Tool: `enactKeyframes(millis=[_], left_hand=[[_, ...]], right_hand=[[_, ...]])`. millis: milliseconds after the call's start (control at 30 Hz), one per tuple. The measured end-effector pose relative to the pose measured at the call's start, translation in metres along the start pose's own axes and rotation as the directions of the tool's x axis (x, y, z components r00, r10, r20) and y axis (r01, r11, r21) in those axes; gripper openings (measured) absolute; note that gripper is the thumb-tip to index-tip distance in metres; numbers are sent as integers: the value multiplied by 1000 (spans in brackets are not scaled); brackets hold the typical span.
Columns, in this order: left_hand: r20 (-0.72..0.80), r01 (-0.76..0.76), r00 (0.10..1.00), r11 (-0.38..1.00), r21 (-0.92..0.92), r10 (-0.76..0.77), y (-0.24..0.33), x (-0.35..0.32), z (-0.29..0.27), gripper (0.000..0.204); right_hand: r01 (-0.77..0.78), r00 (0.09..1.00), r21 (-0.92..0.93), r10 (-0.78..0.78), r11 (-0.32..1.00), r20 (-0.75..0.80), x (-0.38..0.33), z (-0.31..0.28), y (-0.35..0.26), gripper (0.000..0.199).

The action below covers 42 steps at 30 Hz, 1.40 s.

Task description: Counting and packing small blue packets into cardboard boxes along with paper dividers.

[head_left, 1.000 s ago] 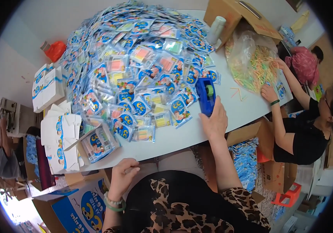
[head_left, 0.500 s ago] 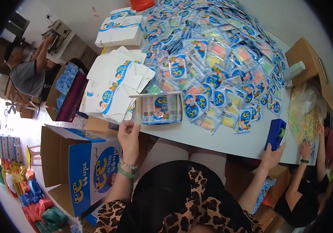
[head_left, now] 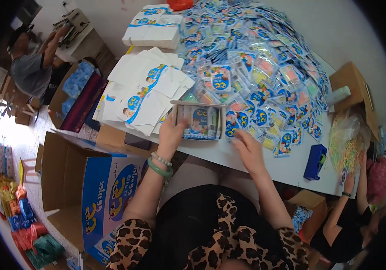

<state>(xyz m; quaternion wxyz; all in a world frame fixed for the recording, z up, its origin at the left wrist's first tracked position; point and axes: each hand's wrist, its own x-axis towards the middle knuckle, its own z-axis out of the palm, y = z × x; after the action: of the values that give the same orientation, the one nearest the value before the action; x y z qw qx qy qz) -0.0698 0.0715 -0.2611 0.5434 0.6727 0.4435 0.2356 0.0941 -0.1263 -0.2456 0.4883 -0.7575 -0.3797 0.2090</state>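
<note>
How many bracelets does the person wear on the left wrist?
2: a beaded bracelet, nearer to the left hand, and a green bangle just above it, toward the elbow. The wrist's underside is hidden.

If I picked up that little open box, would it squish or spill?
The little open box would probably bend if squeezed, since its walls look like thin card. The packets inside might slide out if it tipped, because the side facing us is open. They look shiny, so perhaps they'd be slippery too.
</note>
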Motion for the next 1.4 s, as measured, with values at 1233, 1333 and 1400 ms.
enactKeyframes(millis=[1233,1333,1400], left_hand=[[86,-695,655,554,458,751,32,-63,15,15],[94,-679,673,562,473,734,24,-51,14,17],[64,-662,690,592,460,721,22,-50,9,17]], right_hand=[[108,993,-897,-86,428,78,13,48,-37,35],[69,997,-905,-50,420,53,19,47,-34,28],[79,997,-912,-10,403,82,21,42,-34,23]])
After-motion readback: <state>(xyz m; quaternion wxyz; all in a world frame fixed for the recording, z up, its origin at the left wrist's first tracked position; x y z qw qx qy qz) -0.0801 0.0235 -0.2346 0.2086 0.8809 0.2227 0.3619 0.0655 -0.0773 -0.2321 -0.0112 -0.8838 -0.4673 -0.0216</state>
